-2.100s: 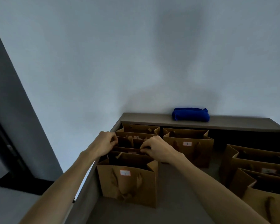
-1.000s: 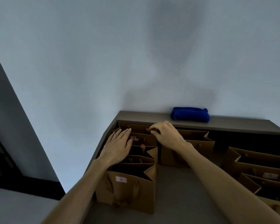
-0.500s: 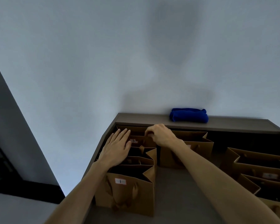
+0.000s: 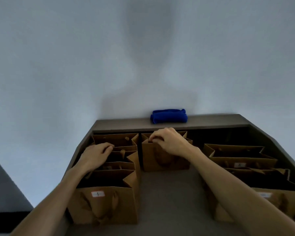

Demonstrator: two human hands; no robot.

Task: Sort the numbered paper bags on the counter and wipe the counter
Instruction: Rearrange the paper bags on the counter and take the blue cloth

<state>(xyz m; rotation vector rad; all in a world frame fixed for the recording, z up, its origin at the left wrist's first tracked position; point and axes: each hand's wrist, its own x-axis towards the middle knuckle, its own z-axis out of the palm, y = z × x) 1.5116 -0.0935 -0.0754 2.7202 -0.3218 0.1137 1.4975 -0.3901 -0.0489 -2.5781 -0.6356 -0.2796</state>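
Several brown paper bags stand in a row along the left of the grey counter point(image 4: 167, 193); the nearest bag point(image 4: 104, 203) carries a white label marked 1. My left hand point(image 4: 95, 155) rests curled on the rims of the bags in the middle of that row. A separate bag point(image 4: 162, 159) stands at the back centre, and my right hand point(image 4: 169, 142) pinches its front rim. A folded blue cloth point(image 4: 169, 116) lies on the raised ledge behind.
More labelled brown bags point(image 4: 240, 159) stand along the right side of the counter. A raised ledge point(image 4: 211, 122) runs against the pale wall. The counter's left edge drops off to a dark floor.
My right hand has moved from the left row's back bag to the centre bag's rim. My left hand has curled from flat onto the row's rims. The view has tilted down a little.
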